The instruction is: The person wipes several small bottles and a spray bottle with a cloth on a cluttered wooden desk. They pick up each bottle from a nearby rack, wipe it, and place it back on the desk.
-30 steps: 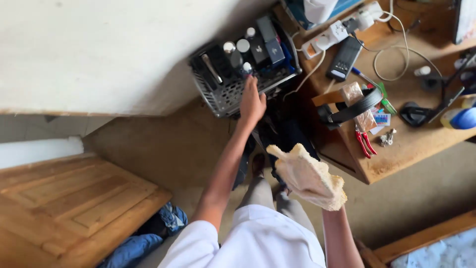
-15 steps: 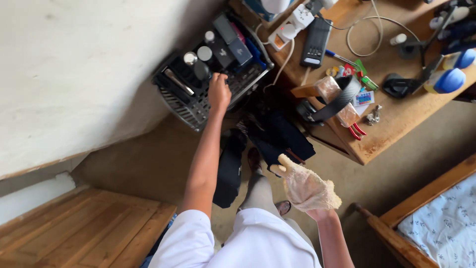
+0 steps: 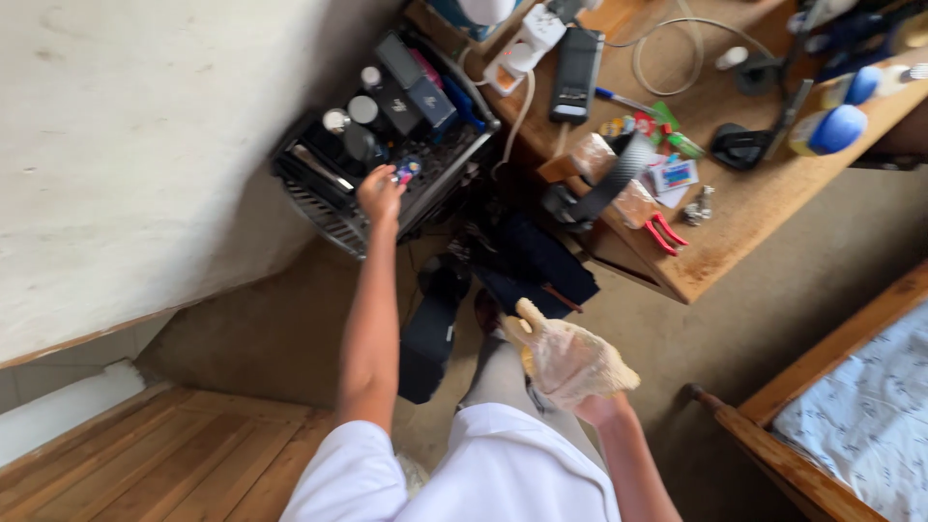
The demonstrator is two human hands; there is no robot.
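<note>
The left hand (image 3: 379, 191) reaches up to the dark wire basket (image 3: 333, 215) in the upper middle of the frame and pinches a small blue-and-pink object (image 3: 406, 171) between its fingertips, right at the basket's near rim. What the object is stays unclear — it is too small to tell, perhaps a little card or packet. Judging by its size and the light fingertip pinch, it is probably light and fairly stiff, best held by its edges; a loose pinch could let it slip down among the things in the basket.

The basket holds dark bottles with pale round caps (image 3: 349, 112) and dark boxes (image 3: 416, 85), packed close together.

The right hand (image 3: 570, 362), lower centre of the frame, wears a thin, wrinkled, yellowish glove; its fingers are loosely curled and it seems to hold nothing, though the palm side is hidden.

To the right, the wooden worktop (image 3: 744, 217) carries a white power strip (image 3: 527, 39), a black remote (image 3: 575, 60), red-handled pliers (image 3: 663, 233) and a coiled white cable (image 3: 677, 48) — all well apart from both hands. Dark clothing (image 3: 532, 261) lies on the floor below the worktop
</note>
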